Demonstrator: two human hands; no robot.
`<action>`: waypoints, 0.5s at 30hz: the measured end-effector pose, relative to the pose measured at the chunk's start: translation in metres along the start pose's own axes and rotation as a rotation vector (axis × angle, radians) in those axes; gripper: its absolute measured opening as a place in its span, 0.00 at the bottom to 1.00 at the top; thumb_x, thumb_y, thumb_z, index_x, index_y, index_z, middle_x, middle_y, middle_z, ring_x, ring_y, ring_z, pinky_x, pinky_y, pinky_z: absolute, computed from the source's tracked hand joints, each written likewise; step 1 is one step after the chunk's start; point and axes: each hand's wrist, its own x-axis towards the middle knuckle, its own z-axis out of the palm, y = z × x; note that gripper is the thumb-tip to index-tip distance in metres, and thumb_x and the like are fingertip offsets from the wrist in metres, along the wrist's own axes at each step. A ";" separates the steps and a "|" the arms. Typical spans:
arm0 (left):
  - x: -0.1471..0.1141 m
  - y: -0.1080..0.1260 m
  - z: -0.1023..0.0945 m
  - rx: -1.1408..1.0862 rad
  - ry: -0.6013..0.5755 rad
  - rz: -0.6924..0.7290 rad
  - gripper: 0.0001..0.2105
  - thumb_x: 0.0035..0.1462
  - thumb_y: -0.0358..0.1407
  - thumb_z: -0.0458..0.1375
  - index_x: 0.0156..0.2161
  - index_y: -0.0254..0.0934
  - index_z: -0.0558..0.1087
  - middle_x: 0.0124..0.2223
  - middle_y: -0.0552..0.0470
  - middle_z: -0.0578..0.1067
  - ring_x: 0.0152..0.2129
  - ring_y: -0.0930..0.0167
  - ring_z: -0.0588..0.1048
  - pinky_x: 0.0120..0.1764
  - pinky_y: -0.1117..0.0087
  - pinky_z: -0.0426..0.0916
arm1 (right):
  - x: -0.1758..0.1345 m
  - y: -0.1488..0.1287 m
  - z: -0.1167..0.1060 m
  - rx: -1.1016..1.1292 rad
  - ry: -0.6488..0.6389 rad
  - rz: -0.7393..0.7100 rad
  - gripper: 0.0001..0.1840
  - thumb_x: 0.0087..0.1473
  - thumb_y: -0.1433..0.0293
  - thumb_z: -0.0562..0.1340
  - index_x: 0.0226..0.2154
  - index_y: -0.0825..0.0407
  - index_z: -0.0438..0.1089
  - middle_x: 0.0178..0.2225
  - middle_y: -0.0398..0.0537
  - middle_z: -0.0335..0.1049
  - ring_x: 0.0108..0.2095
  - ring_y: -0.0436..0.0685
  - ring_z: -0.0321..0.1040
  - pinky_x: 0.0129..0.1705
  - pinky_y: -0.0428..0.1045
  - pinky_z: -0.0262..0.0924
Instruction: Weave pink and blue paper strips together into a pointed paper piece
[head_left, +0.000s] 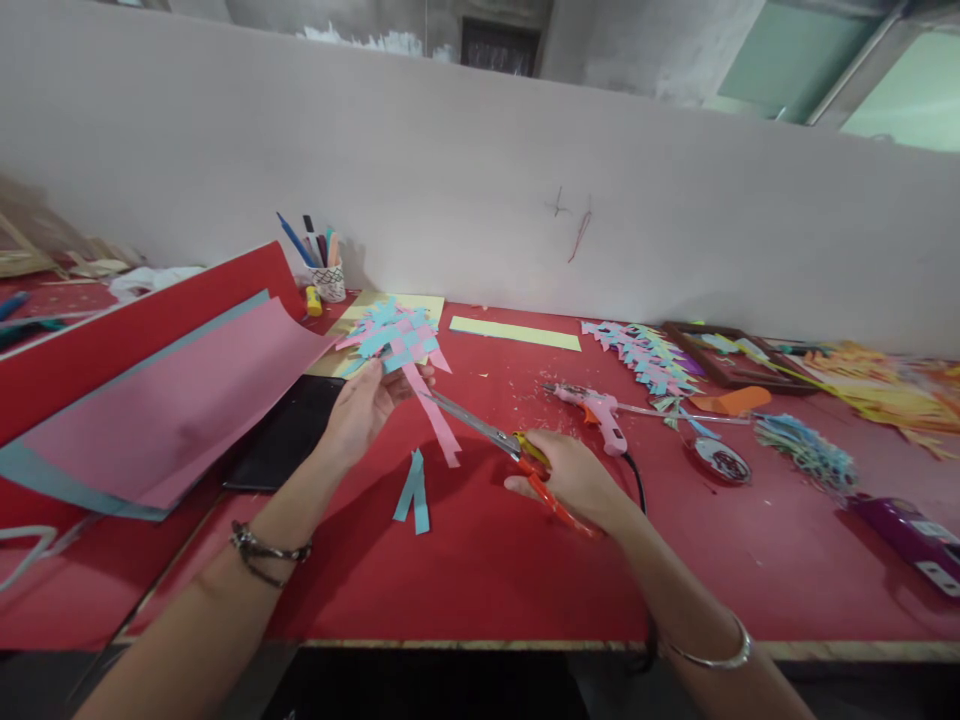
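My left hand (365, 402) is closed on a woven piece of pink and blue paper strips (401, 335), lifted above the table. One long pink strip (439, 425) hangs down from it. In my right hand (574, 475) is a pair of scissors (487, 430) with orange and yellow handles. The blades point left and their tips reach the pink strip near its upper end; whether they have cut into it I cannot tell. Two blue paper strips (413, 497) lie crossed on the red table below.
A pink glue gun (596, 410) with a black cord lies right of the scissors. Behind it rests a braided paper piece (641, 355). Pink paper sheets (187, 410) and a black flat item (285, 440) are at left. A pen cup (328, 280) stands by the wall.
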 end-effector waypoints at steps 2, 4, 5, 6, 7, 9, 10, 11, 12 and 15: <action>-0.002 -0.003 0.001 0.016 -0.018 -0.006 0.14 0.48 0.46 0.55 0.27 0.36 0.71 0.28 0.47 0.77 0.34 0.64 0.75 0.37 0.63 0.69 | 0.000 0.000 0.000 -0.004 -0.001 -0.001 0.19 0.42 0.55 0.60 0.21 0.52 0.55 0.22 0.40 0.58 0.22 0.48 0.53 0.23 0.44 0.40; -0.003 -0.005 0.002 0.016 -0.018 -0.017 0.13 0.48 0.45 0.55 0.27 0.35 0.71 0.28 0.47 0.77 0.34 0.64 0.75 0.37 0.63 0.69 | 0.000 0.000 0.000 -0.002 -0.004 0.001 0.19 0.42 0.55 0.60 0.21 0.52 0.55 0.22 0.40 0.58 0.23 0.48 0.53 0.23 0.44 0.39; -0.004 -0.006 0.003 0.009 -0.015 -0.022 0.13 0.49 0.44 0.54 0.27 0.35 0.71 0.27 0.47 0.77 0.34 0.64 0.75 0.37 0.63 0.69 | 0.000 0.000 0.000 0.001 -0.007 0.003 0.19 0.42 0.55 0.60 0.21 0.52 0.55 0.22 0.40 0.59 0.23 0.48 0.53 0.23 0.44 0.40; -0.004 -0.006 0.004 0.001 -0.010 -0.029 0.12 0.49 0.44 0.54 0.27 0.36 0.71 0.27 0.48 0.77 0.34 0.64 0.75 0.37 0.64 0.69 | 0.000 -0.001 0.000 0.004 -0.009 0.005 0.18 0.42 0.56 0.60 0.21 0.52 0.56 0.22 0.40 0.59 0.23 0.48 0.53 0.23 0.44 0.40; -0.005 -0.006 0.005 -0.006 -0.007 -0.038 0.12 0.49 0.43 0.54 0.27 0.36 0.71 0.26 0.48 0.77 0.33 0.64 0.75 0.37 0.64 0.69 | 0.000 -0.001 0.000 0.006 -0.011 0.008 0.18 0.42 0.56 0.60 0.22 0.52 0.56 0.22 0.40 0.59 0.23 0.48 0.53 0.23 0.43 0.40; -0.006 -0.006 0.007 -0.005 -0.011 -0.069 0.12 0.50 0.43 0.53 0.27 0.36 0.72 0.25 0.49 0.77 0.32 0.65 0.75 0.37 0.64 0.69 | 0.000 -0.001 -0.001 0.010 -0.017 0.009 0.18 0.42 0.56 0.61 0.22 0.52 0.56 0.22 0.40 0.59 0.23 0.48 0.53 0.24 0.43 0.40; -0.006 -0.005 0.009 0.000 -0.016 -0.088 0.12 0.51 0.42 0.53 0.26 0.35 0.72 0.25 0.48 0.77 0.32 0.65 0.75 0.37 0.64 0.69 | 0.000 -0.001 -0.001 0.011 -0.020 0.009 0.18 0.42 0.56 0.60 0.22 0.52 0.56 0.22 0.40 0.59 0.23 0.48 0.53 0.24 0.43 0.41; -0.007 -0.005 0.010 0.003 -0.019 -0.104 0.13 0.52 0.42 0.52 0.26 0.35 0.72 0.25 0.48 0.77 0.32 0.65 0.75 0.37 0.64 0.69 | 0.000 -0.001 -0.001 0.012 -0.023 0.007 0.18 0.42 0.55 0.60 0.22 0.52 0.56 0.22 0.40 0.58 0.23 0.48 0.53 0.24 0.43 0.41; -0.007 -0.005 0.011 0.003 -0.022 -0.118 0.13 0.52 0.42 0.51 0.27 0.35 0.72 0.25 0.48 0.77 0.32 0.65 0.75 0.37 0.63 0.69 | 0.000 -0.001 -0.001 0.013 -0.025 0.006 0.19 0.42 0.55 0.60 0.21 0.52 0.55 0.22 0.40 0.58 0.23 0.48 0.53 0.23 0.43 0.40; -0.008 -0.004 0.013 -0.017 -0.016 -0.145 0.15 0.54 0.42 0.49 0.27 0.35 0.72 0.26 0.47 0.77 0.33 0.64 0.75 0.39 0.62 0.69 | 0.001 0.000 -0.001 0.016 -0.026 0.013 0.20 0.43 0.54 0.59 0.21 0.52 0.54 0.21 0.39 0.57 0.22 0.48 0.52 0.23 0.43 0.40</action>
